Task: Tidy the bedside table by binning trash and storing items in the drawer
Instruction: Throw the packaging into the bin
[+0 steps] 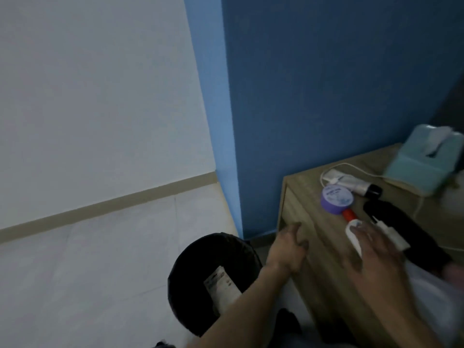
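With the left hand [291,247] curled on the brown wooden desk's [301,187] edge, the white crumpled paper [352,234] is covered by the spread right hand [371,249]; the nearby purple round tin [337,197] could be knocked off by a hasty sweep.

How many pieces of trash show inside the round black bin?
1: a flat pale wrapper stands in the round black bin on the floor, beside the wooden bedside table. The person's arm and the darkness may hide more.

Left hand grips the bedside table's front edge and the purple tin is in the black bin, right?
No. The head view shows the purple tin on top of the bedside table, not in the black bin. The left hand does grip the front edge.
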Available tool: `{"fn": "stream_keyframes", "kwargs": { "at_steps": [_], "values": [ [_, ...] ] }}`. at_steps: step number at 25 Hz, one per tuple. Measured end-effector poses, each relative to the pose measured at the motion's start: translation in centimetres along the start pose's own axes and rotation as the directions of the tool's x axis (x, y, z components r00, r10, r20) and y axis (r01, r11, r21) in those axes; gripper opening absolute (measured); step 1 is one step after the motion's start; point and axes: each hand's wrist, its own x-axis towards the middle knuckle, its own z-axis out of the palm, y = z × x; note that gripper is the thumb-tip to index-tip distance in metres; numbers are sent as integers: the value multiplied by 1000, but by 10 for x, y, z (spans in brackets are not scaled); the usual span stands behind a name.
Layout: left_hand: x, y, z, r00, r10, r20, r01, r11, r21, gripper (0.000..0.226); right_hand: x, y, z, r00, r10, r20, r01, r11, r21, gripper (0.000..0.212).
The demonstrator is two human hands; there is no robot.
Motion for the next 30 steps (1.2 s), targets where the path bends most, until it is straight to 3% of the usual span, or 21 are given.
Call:
{"fn": "stream_keyframes", "kwargs": {
  "at_steps": [2, 6, 9, 11, 13, 17, 20, 27, 30],
  "values": [
    [3, 33, 28, 996, 27, 85, -27, 1000, -3, 56, -9, 31, -14, 998, 61, 34, -58, 996, -68, 65],
    [5, 62, 64, 979, 64, 192, -85, 991, 100, 69, -22, 68, -10, 956, 146, 254, -106, 981, -163, 71],
    [5, 55, 75, 990, 94, 102, -115, 968, 223, 106, -20, 72, -5, 935, 143, 325, -76, 975, -208, 71],
    [8, 49, 83, 974, 213, 72, -225, 924, 310, 97, -20, 74, -4, 945, 139, 295, -81, 976, -203, 67],
    [12, 47, 86, 951, 270, 150, -307, 876, 372, 91, -17, 78, -1, 960, 130, 249, -78, 975, -206, 62],
    [22, 55, 101, 956, 175, 234, -261, 875, 409, 66, -5, 96, -2, 963, 176, 204, -126, 963, -237, 74],
    [32, 66, 106, 954, 181, 241, -277, 842, 464, 87, 4, 108, -8, 953, 212, 215, -160, 958, -237, 80],
    [45, 84, 105, 957, 114, 267, -224, 876, 428, 97, 21, 116, -14, 950, 212, 230, -159, 960, -231, 55],
    [38, 75, 84, 967, 129, 221, -208, 899, 385, 72, 22, 99, -17, 973, 186, 136, -157, 967, -199, 54]
  ]
}}
